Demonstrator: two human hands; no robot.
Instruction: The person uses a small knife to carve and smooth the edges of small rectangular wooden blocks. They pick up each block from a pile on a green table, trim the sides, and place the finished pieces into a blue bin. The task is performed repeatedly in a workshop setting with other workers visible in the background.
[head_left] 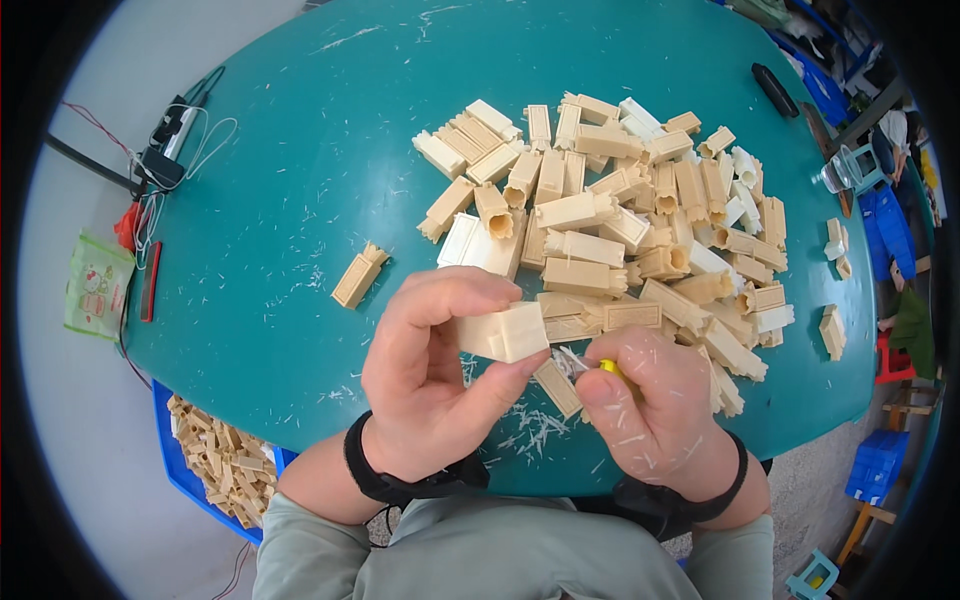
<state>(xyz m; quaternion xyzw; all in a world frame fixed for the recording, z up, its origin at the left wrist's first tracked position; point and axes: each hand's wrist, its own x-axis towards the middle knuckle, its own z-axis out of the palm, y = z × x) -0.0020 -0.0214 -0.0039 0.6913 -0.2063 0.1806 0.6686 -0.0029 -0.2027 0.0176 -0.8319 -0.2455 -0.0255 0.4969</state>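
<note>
My left hand [430, 365] grips a cream, box-shaped plastic part [518, 333] between thumb and fingers, its squared end facing me. Closed around a small yellow-handled knife [610, 368] is my right hand [650, 410]; most of the handle is hidden, and the short blade points left, just below and apart from the held part. White shavings cling to the right hand's skin. Beyond both hands spreads a heap of similar beige and white parts [580, 215], many with notched open ends. One beige part [360, 276] lies alone left of the heap.
The green table [260, 180] carries scattered shavings [540, 435]. A blue bin [180, 470] full of parts stands lower left. A power strip [175, 135] with cables hangs by the left edge. A black cylindrical object [774, 90] and several stray parts [832, 332] lie at right.
</note>
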